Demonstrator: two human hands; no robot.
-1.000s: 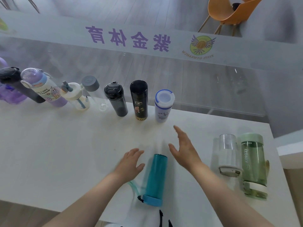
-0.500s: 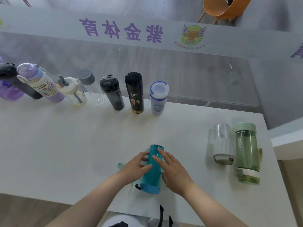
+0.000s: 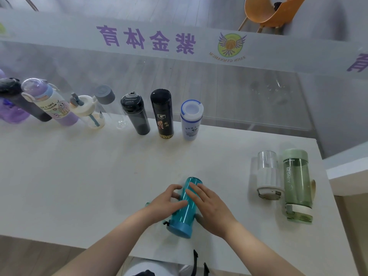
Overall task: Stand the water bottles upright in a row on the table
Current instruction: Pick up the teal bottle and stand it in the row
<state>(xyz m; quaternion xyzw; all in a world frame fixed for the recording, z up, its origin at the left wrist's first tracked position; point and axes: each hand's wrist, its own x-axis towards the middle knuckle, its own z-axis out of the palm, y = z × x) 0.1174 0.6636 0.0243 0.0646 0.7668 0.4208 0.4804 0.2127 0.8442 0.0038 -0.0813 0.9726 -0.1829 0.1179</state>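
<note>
A teal bottle [image 3: 185,211] with a blue cap lies on its side near the front edge of the white table [image 3: 79,176]. My left hand [image 3: 166,202] grips its left side and my right hand [image 3: 209,206] lies over its right side. Along the far edge several bottles stand upright in a row, ending with a dark grey one [image 3: 136,114], a black one [image 3: 162,114] and a white and blue one [image 3: 191,119]. At the right a clear bottle [image 3: 267,174] and a green bottle [image 3: 296,185] lie on their sides.
A glass partition with purple lettering [image 3: 145,38] runs just behind the table's far edge. An orange chair [image 3: 272,10] stands beyond it. The table's right edge [image 3: 326,188] is close to the green bottle. Bare table surface stretches across the left and middle.
Both hands have come together from open beside the teal bottle to closed around it. The bottle still lies on the table in about the same spot.
</note>
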